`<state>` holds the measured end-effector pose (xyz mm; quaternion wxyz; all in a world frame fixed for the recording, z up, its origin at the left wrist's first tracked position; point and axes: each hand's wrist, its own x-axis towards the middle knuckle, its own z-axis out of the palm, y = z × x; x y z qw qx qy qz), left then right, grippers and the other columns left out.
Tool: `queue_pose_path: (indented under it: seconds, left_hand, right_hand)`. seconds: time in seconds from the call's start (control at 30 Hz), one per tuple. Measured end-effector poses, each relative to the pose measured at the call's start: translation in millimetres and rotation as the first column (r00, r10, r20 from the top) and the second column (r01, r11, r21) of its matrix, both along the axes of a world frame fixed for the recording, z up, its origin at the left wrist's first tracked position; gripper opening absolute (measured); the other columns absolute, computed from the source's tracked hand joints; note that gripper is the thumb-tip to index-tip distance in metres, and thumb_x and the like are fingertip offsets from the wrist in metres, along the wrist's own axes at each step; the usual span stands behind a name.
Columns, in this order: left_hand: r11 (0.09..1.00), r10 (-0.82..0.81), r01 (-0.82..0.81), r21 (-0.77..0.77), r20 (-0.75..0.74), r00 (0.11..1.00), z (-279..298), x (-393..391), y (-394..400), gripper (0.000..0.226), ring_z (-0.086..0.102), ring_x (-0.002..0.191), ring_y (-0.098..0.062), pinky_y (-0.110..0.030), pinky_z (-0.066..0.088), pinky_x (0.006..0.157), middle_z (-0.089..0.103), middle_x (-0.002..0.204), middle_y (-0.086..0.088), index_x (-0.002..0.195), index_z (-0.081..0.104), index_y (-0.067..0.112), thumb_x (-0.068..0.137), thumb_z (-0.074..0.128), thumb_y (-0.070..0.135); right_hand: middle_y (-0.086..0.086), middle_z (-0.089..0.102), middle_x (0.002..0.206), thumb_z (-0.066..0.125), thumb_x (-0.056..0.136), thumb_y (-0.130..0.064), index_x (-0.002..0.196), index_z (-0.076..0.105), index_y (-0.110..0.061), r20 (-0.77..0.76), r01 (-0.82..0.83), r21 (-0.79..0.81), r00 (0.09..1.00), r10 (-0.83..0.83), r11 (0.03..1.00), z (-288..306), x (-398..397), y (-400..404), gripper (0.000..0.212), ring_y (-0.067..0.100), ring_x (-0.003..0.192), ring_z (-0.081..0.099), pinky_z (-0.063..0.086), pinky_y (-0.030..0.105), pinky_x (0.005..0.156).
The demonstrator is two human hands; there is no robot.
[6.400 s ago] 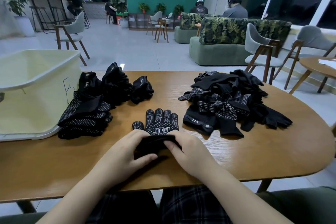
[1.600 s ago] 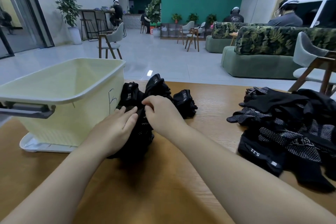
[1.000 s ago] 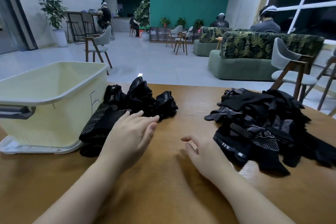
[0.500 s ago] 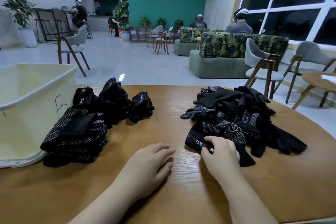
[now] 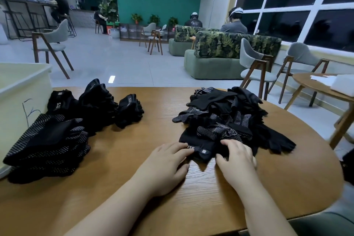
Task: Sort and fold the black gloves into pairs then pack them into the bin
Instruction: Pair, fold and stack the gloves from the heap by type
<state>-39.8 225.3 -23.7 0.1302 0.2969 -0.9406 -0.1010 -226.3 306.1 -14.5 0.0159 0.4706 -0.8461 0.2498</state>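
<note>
Worktop (image 5: 287,188) carries the bin (image 5: 23,90) at far left, empty-handed now. Folded pairs (image 5: 49,140) sit beside it at lower left, one more than seconds ago. Unsorted glove pile (image 5: 226,119) lies centre-right. Both hands have moved there: left hand (image 5: 164,166) flat, fingertips touching the nearest glove (image 5: 201,149); right hand (image 5: 237,159) curled, pinching its cuff. Next pair starts.

Both bare forearms reach forward side by side, palms down. The left hand (image 5: 164,166) lies flat with its fingers straight and together, pointing ahead and to the right. The right hand (image 5: 236,159) is just beside it, fingers slightly bent and spread.
</note>
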Motion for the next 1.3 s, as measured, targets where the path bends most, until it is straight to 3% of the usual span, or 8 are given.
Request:
queue_pose_path:
  seconds: [0.2,0.4,0.57,0.8,0.97,1.1,1.23,1.3]
  left_hand:
    - [1.000,-0.010,0.012,0.011,-0.095,0.995,-1.6,6.2,1.5,0.063,0.029,0.124,0.000,-0.023,0.028,0.106,0.039,0.130,0.023,0.134,0.044,0.041,0.080,0.016,0.057]
    - [1.000,0.003,-0.005,-0.030,-0.051,0.999,-0.7,4.6,4.0,0.067,0.027,0.125,-0.002,-0.027,0.029,0.106,0.037,0.134,0.022,0.138,0.041,0.042,0.080,0.011,0.059]
    - [0.999,-0.009,0.008,-0.037,-0.035,0.999,0.3,-0.9,7.0,0.069,0.025,0.127,-0.004,-0.027,0.028,0.107,0.035,0.139,0.020,0.141,0.035,0.040,0.079,0.010,0.057]
    - [0.992,-0.029,0.059,0.114,-0.253,0.967,1.8,7.2,18.8,0.053,0.027,0.133,0.007,-0.013,0.024,0.107,0.016,0.148,0.032,0.142,0.026,0.044,0.090,0.033,0.049]
    - [0.970,0.135,0.000,0.241,-0.546,0.827,17.8,15.5,38.9,0.057,0.029,0.121,0.024,0.001,0.029,0.091,0.025,0.134,0.042,0.130,0.017,0.061,0.090,0.054,0.043]
    - [0.889,0.317,0.053,0.456,-0.694,0.647,27.4,16.1,41.2,0.061,0.045,0.115,0.016,-0.011,0.042,0.089,0.031,0.130,0.046,0.125,0.020,0.061,0.077,0.056,0.054]
    - [0.887,0.432,-0.059,0.458,-0.775,0.461,36.4,29.2,31.6,0.037,0.059,0.101,0.003,-0.019,0.051,0.076,0.054,0.119,0.026,0.115,0.044,0.046,0.082,0.060,0.040]
    - [0.885,0.464,-0.168,0.435,-0.783,0.414,42.4,42.0,29.0,0.021,0.065,0.084,-0.008,-0.031,0.057,0.069,0.067,0.096,0.007,0.102,0.057,0.037,0.089,0.061,0.021]
  right_hand:
    - [-0.003,0.055,0.122,0.051,0.096,-0.020,0.122,0.055,-0.019,0.060,0.057,-0.075,0.997,-0.053,0.996,-2.6,-2.8,0.6,0.026,0.019,0.118,0.044,0.036,0.029,0.094]
    - [-0.012,0.054,0.091,0.059,0.093,-0.018,0.099,0.064,-0.015,0.171,0.049,-0.465,0.985,0.035,0.884,3.6,2.3,6.8,0.009,0.015,0.095,0.055,0.046,0.028,0.080]
    - [-0.010,0.055,0.092,0.055,0.094,-0.022,0.096,0.059,-0.019,0.258,0.084,-0.611,0.961,0.097,0.787,15.2,6.7,7.7,0.005,0.019,0.082,0.059,0.054,0.041,0.072]
    - [-0.007,0.062,0.094,0.055,0.095,-0.022,0.098,0.058,-0.020,0.231,-0.024,-0.659,0.944,0.234,0.752,48.0,27.2,1.1,0.005,0.008,0.091,0.057,0.046,0.024,0.081]
    - [-0.013,0.064,0.091,0.058,0.093,-0.021,0.094,0.059,-0.024,0.162,-0.159,-0.710,0.912,0.378,0.687,71.0,52.3,-3.5,0.003,-0.001,0.090,0.057,0.043,0.011,0.078]
    - [-0.015,0.065,0.088,0.058,0.094,-0.019,0.092,0.058,-0.027,0.167,-0.240,-0.746,0.836,0.523,0.621,79.2,77.0,-6.7,0.008,-0.003,0.086,0.060,0.042,0.007,0.074]
    - [-0.010,0.066,0.083,0.055,0.095,-0.017,0.088,0.056,-0.030,0.286,-0.278,-0.730,0.704,0.649,0.624,76.5,95.3,-9.9,0.015,0.002,0.084,0.062,0.045,0.012,0.073]
    - [-0.006,0.067,0.084,0.054,0.096,-0.018,0.088,0.056,-0.029,0.362,-0.274,-0.697,0.664,0.654,0.663,69.8,100.4,-13.4,0.013,0.007,0.083,0.063,0.049,0.022,0.075]
